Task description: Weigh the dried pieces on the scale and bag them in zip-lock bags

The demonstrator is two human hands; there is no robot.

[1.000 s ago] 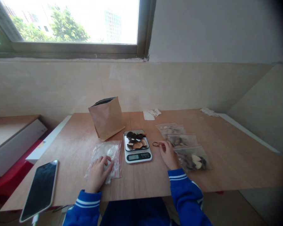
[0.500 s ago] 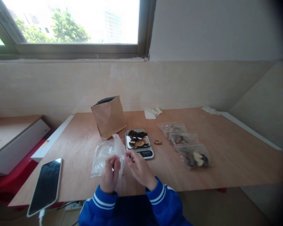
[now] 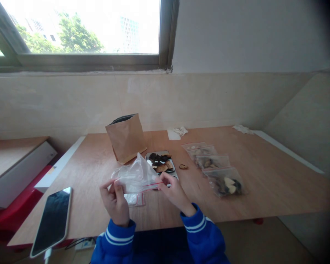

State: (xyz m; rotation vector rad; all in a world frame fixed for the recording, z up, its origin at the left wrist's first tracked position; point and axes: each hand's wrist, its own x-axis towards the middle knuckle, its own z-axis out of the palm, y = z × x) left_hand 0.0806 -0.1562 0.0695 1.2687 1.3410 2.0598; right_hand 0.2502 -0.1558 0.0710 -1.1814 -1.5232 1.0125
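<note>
**Person holding up a clear zip bag (image 3: 134, 176) in both hands**

The person is holding the bag in the air just above the surface (image 3: 266, 179), well clear of the wood, with its red-lined zip edge running toward the right. The left hand (image 3: 114, 201) is closed on the bag's left end, pinching it between thumb and fingers. The right hand (image 3: 175, 192) is closed on the right end, pinching the zip edge. The bag is partly covering a kitchen scale (image 3: 173, 169), and dark and tan dried slices (image 3: 160, 162) are lying on the scale's metal tray just behind it. A small brown ring-shaped piece (image 3: 183, 167) is resting on the wood just beside the scale, near the right hand. A row of filled zip bags (image 3: 213, 161) is lying further right. A brown paper bag (image 3: 125, 139) is standing upright behind the held bag, and a phone (image 3: 51, 220) is lying face up toward the left, well apart from the hands.
</note>
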